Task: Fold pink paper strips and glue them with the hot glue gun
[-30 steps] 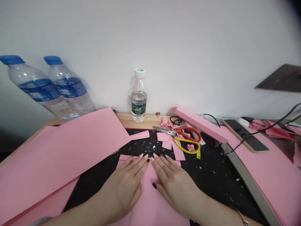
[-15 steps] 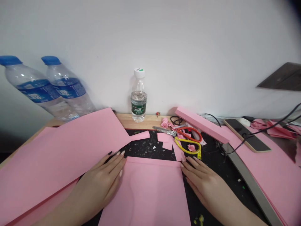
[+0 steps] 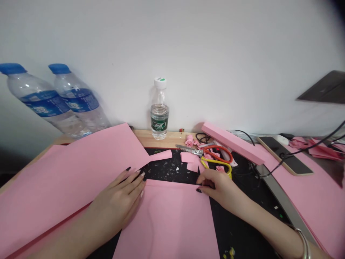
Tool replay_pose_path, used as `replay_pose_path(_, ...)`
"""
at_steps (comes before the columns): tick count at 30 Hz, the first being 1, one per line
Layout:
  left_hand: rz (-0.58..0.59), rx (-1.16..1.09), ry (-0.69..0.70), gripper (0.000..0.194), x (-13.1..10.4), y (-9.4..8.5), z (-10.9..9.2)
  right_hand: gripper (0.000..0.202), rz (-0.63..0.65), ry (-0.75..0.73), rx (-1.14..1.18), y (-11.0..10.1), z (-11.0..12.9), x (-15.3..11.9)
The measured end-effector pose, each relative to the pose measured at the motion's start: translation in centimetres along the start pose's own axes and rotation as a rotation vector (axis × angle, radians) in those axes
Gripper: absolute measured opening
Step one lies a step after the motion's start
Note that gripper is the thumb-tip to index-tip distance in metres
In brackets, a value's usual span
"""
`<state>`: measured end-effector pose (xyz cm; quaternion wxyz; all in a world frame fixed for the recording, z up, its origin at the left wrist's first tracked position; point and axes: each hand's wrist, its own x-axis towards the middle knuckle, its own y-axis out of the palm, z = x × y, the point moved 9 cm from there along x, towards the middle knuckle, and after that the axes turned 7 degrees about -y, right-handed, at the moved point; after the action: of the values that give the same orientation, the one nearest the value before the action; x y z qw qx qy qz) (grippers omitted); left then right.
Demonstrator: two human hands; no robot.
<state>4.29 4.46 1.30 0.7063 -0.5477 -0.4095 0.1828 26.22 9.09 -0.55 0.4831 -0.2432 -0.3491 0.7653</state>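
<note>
A pink paper sheet (image 3: 172, 223) lies in front of me on a black mat (image 3: 237, 230), with a crease along its far edge. Flat at the sheet's far left corner rests my left hand (image 3: 118, 201), fingers stretched out and holding nothing. At the far right corner my right hand (image 3: 218, 187) pinches the sheet's edge between thumb and bent fingers. Scissors (image 3: 217, 156) with one red and one yellow handle lie just beyond my right hand, which partly covers the yellow one. Small pink scraps (image 3: 189, 157) lie beside the blades.
Large pink sheets (image 3: 81, 172) cover the left side. A small bottle (image 3: 160, 115) and two large bottles (image 3: 78, 100) stand at the wall. At right are a folded pink strip (image 3: 233, 144), a phone (image 3: 285, 154), cables and more pink paper (image 3: 309, 194).
My right hand has gone from lying flat beside the sheet to pinching its far right corner, and the forearm now shows a bracelet. My left hand has barely moved.
</note>
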Motion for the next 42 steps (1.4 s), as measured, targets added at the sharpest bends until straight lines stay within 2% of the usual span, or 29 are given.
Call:
replay_pose_path(3,-0.009,-0.081,-0.014,0.039,0.8,-0.4,0.8,0.013,0.003,-0.008,0.055,0.0,-0.2,0.4)
replay_pose_path(7,0.039,-0.196,-0.044,0.040,2.1,-0.2,1.7,0.019,-0.052,-0.085,0.047,-1.2,0.6,0.8)
replay_pose_path(11,0.110,-0.308,-0.101,0.030,3.2,0.8,2.5,0.021,-0.111,-0.156,0.013,-2.3,1.5,1.1)
replay_pose_path(15,0.241,-0.511,-0.207,0.021,3.7,2.6,3.7,0.022,-0.125,-0.193,-0.044,-2.7,1.6,1.1)
replay_pose_path(20,0.323,-0.676,-0.220,0.023,4.5,2.9,3.9,0.023,-0.117,-0.260,-0.111,-2.7,1.7,1.0)
replay_pose_path(27,0.290,-0.465,-0.044,0.034,4.0,1.7,2.5,0.022,-0.094,-0.354,-0.375,-1.7,2.5,-0.4)
replay_pose_path(33,0.114,-0.219,0.130,0.036,2.3,0.2,0.5,0.031,-0.187,-0.555,-0.659,-0.5,4.1,-2.9)
replay_pose_path(38,-0.015,-0.112,0.133,0.041,1.0,0.0,-0.2,0.035,-0.178,-0.580,-0.721,0.4,4.4,-4.2)
replay_pose_path(42,0.032,-0.057,0.099,0.048,-0.6,0.8,-0.6,0.039,-0.140,-0.572,-0.782,1.3,4.7,-4.7)
